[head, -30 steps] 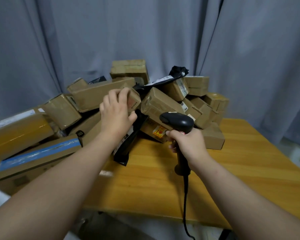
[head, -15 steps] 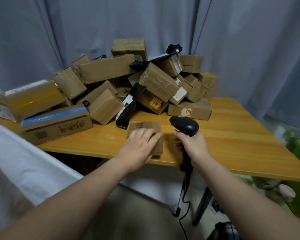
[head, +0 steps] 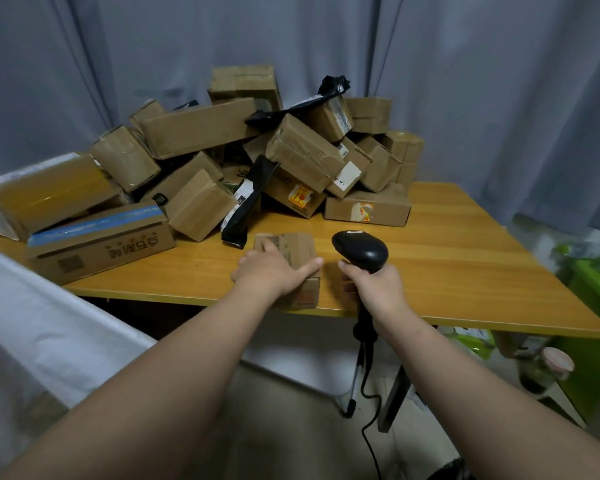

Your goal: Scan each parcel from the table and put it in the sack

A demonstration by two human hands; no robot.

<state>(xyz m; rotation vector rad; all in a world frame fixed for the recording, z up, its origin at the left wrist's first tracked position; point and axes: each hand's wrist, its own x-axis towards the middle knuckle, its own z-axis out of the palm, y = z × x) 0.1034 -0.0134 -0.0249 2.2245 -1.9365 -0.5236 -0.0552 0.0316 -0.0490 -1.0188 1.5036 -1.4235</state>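
Note:
A small cardboard parcel lies at the front edge of the wooden table. My left hand rests on top of it, fingers spread over its near left part and thumb out to the right. My right hand grips the handle of a black barcode scanner, whose head hangs just right of the parcel. The scanner's cable drops below the table. A white sack stands open at the lower left.
A heap of brown boxes and black mailer bags fills the back and left of the table. A long box with a blue stripe lies front left. Grey curtains hang behind. Green bins stand at right.
My left hand pulled the small parcel out of the heap down to the table's front edge and now lies flatter on it. The scanner followed beside it.

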